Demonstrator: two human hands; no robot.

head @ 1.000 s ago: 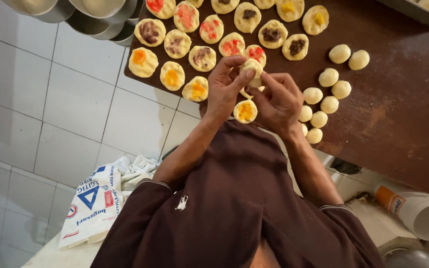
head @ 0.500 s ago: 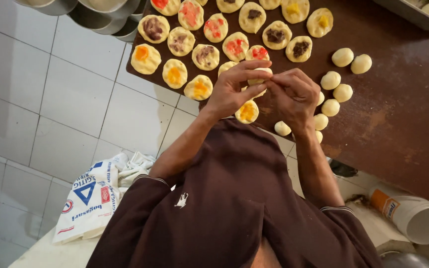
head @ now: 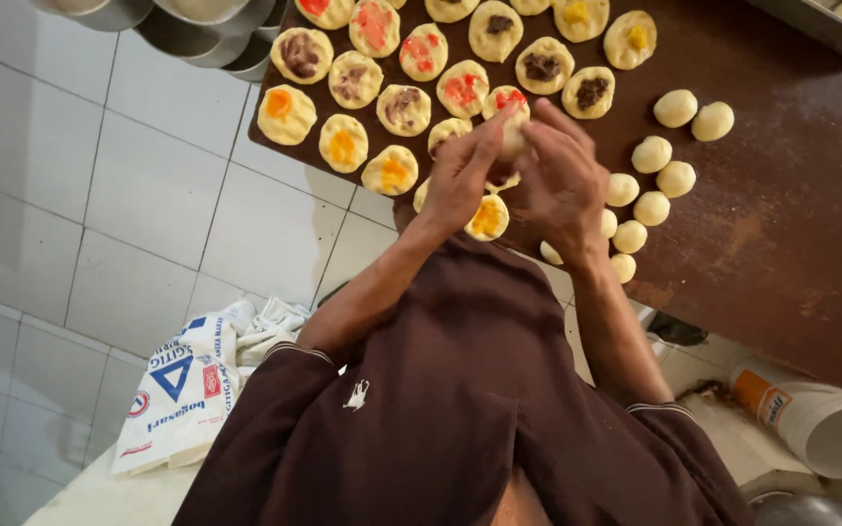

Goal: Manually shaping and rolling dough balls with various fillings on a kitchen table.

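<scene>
My left hand and my right hand meet over a brown wooden board and pinch one pale dough piece between their fingers. Under them lies a flat dough round with yellow filling. Rows of flattened dough rounds with red, yellow and dark brown fillings cover the board behind and to the left of my hands. Several plain dough balls lie in a loose column just right of my right hand.
Stacked metal bowls stand at the top left. A metal tray with more dough balls sits at the top right. A white printed sack lies on the tiled floor at the lower left, and a white plastic tub at the lower right.
Both hands stay together on the dough piece, with the fingers shifting around it. The view has drifted slightly to the right.
</scene>
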